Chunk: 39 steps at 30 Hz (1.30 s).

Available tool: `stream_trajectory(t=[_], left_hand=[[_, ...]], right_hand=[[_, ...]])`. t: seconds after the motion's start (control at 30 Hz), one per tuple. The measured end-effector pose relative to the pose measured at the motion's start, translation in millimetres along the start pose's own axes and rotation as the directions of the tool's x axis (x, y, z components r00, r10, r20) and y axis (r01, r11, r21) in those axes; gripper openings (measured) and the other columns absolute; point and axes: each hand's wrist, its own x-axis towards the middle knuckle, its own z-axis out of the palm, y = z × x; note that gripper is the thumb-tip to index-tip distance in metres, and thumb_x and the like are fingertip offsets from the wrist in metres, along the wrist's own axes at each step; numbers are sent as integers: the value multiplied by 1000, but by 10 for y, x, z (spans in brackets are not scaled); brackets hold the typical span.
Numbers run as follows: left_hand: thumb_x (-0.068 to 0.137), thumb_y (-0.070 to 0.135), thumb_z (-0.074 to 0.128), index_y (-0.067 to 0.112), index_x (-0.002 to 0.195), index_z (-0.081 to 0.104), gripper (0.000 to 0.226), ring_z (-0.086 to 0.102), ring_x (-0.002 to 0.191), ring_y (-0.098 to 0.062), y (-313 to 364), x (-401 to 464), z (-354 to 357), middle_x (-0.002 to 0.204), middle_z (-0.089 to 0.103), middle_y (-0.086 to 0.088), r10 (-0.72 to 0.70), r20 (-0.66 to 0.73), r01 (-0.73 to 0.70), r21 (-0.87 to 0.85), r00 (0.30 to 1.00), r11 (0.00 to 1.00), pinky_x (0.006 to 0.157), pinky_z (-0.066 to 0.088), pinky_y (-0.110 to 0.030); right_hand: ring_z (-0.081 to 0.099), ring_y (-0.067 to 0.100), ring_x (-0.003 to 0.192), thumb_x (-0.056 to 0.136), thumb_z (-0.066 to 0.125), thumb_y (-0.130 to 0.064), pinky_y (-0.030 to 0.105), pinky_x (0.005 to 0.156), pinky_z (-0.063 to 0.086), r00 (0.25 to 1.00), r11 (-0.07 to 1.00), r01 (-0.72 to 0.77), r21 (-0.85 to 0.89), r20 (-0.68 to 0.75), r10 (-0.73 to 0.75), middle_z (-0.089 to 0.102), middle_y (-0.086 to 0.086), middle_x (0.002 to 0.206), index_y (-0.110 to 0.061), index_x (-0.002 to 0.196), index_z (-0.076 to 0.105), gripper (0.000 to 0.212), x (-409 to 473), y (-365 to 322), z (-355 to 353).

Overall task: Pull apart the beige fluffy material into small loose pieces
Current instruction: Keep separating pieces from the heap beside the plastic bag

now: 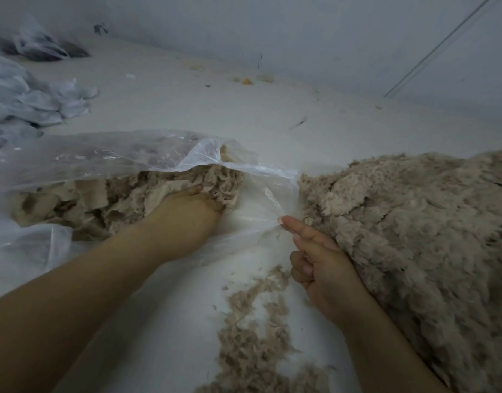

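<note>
A clear plastic bag [96,157] lies open at the left, filled with beige fluffy material [125,197]. My left hand [187,219] reaches into the bag's mouth and grips a clump of that material, fingers buried in it. My right hand [320,259] is just outside the bag, pinching the bag's clear edge with index finger and thumb, the other fingers curled. A large pile of pulled-apart beige fluff [414,228] rises right beside my right hand.
A trail of loose beige scraps [255,330] runs across the white floor [187,103] between my arms. Crumpled white bags [31,100] sit at the far left. A wall [301,38] closes the back, with small debris [247,80] along its foot.
</note>
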Motion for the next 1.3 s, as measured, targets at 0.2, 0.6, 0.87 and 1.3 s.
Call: stream_trajectory(t=[0.2, 0.6, 0.87, 1.3], left_hand=[[95, 18, 38, 24, 138, 49, 45, 43, 132, -17, -74, 11, 49, 140, 51, 2, -95, 25, 92, 102, 995, 990, 115, 22, -27], [93, 48, 43, 19, 96, 68, 38, 58, 105, -21, 377, -59, -119, 102, 66, 1, 107, -105, -121, -140, 989, 983, 109, 32, -36], [86, 12, 48, 21, 100, 70, 27, 63, 101, -18, 568, 9, -49, 102, 68, 2, 134, -137, -151, -126, 981, 980, 115, 27, -31], [99, 30, 39, 26, 106, 63, 25, 58, 107, -15, 587, 42, -168, 106, 65, 5, 123, -244, -184, -246, 962, 952, 112, 22, -33]], right_hand=[[25, 6, 44, 103, 36, -6, 17, 41, 23, 1000, 1000, -3, 22, 27, 3, 27, 50, 120, -13, 134, 55, 38, 1, 8, -42], [24, 5, 41, 101, 38, -4, 17, 39, 22, 998, 999, -7, -32, 60, 9, 30, 7, 65, -13, 137, 51, 39, 23, 40, -48], [46, -2, 47, 99, 50, -7, 11, 46, 36, 986, 974, 50, -220, 164, -14, 59, 1, 136, -34, 135, 55, 46, -16, 62, -64], [33, -1, 42, 102, 42, -7, 10, 44, 31, 973, 977, 36, -209, 230, 13, 49, -19, 50, -20, 142, 48, 42, -34, 52, -36]])
